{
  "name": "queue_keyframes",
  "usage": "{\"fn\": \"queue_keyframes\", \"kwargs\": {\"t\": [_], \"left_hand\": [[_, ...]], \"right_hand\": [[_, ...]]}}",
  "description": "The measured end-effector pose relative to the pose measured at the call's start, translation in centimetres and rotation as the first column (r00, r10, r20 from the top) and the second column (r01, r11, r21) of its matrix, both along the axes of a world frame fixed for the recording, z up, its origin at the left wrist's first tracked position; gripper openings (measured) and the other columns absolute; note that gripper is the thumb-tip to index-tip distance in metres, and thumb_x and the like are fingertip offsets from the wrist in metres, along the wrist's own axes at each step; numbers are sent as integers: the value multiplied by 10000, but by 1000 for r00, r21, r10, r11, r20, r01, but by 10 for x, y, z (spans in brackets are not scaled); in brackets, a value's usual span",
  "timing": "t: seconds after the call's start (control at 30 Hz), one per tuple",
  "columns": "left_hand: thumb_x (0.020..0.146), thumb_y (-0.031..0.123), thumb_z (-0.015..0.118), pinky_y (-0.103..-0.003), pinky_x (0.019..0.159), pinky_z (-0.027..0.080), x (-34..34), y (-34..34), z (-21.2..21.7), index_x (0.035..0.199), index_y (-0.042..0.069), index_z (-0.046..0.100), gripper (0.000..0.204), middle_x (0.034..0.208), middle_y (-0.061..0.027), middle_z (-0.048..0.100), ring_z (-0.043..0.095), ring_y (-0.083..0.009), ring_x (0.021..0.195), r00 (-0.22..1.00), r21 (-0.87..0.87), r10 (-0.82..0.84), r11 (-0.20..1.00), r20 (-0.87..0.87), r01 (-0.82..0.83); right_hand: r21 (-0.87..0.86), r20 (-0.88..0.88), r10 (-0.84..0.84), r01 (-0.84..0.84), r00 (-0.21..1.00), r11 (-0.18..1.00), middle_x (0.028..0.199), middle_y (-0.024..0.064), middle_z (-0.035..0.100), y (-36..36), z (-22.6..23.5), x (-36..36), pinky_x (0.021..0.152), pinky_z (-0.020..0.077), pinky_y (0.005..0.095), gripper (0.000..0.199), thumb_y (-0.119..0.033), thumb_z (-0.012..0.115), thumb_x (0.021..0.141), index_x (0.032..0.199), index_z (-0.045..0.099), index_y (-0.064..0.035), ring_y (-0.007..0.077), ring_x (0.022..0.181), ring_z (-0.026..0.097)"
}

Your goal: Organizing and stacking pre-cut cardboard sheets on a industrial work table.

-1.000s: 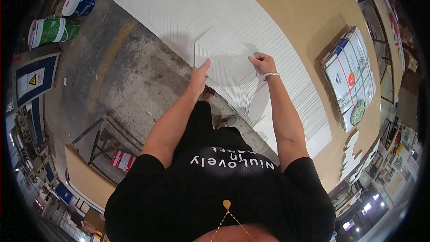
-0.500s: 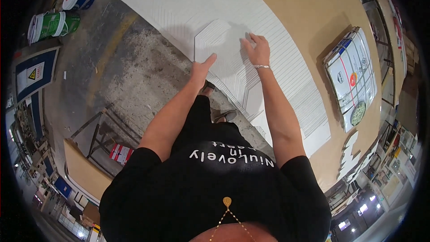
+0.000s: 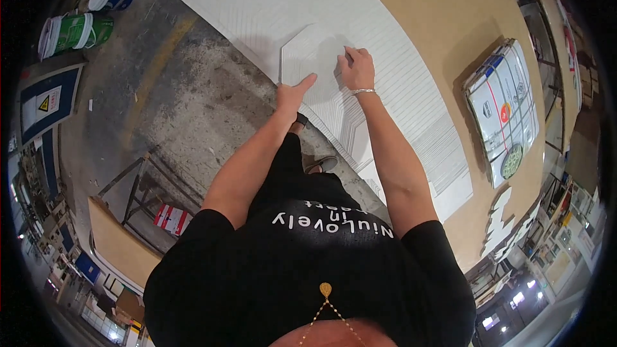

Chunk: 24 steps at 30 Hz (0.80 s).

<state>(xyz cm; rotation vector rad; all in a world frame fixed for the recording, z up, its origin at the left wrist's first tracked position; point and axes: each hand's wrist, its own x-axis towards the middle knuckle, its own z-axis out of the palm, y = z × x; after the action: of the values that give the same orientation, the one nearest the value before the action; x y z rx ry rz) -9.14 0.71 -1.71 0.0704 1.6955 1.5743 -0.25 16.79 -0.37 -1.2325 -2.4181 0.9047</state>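
Left hand (image 3: 293, 95) lay at white sheets' (image 3: 324, 98) edge, fingers partly hidden, grip unclear; right hand (image 3: 358, 72) curled over them, hold indiscernible.

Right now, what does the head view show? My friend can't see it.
A person's left hand is at the edge of layered white sheets, with the right hand over them. A strapped package lies on a tan surface at right; two buckets are at left.

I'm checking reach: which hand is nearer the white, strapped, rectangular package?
Right. The right hand is left of the package; the left hand is farther left, at the edge of the stacked flat white sheets.
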Motion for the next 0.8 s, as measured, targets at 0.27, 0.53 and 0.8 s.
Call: {"fn": "queue_keyframes", "kwargs": {"t": [0.27, 0.53, 0.8], "left_hand": [[921, 266, 544, -414, 1027, 347, -2, -34, 23, 1356, 35, 359, 527, 1328, -102, 450, 424, -256, 1231, 581, 361, -208, 919, 787, -160], [860, 91, 612, -419, 1036, 340, 68, -38, -7, 1346, 43, 369, 545, 1333, -97, 436, 412, -264, 1236, 735, 459, -307, 888, 605, -7], [812, 131, 679, -332, 918, 425, 98, -30, -1, 1204, -67, 492, 478, 1133, -113, 568, 538, -220, 1054, 955, 215, -297, 934, 22, 286]], "right_hand": [[-144, -198, -355, 331, 914, 932, 1170, 130, 549, -5, 35, 133, 892, 449, 373, 497, -222, 634, 849, 1306, 477, -106, 240, 1087, 544], [152, 361, -471, 448, 805, 881, 1277, 234, 459, -145, 44, 416, 981, 371, 447, 708, -372, 713, 750, 1333, 421, -96, 374, 1199, 428], [201, 504, -424, 375, 752, 905, 1452, 231, 235, -201, 13, 416, 986, 377, 503, 988, -479, 786, 599, 1423, 287, -259, 469, 1278, 288]]}}
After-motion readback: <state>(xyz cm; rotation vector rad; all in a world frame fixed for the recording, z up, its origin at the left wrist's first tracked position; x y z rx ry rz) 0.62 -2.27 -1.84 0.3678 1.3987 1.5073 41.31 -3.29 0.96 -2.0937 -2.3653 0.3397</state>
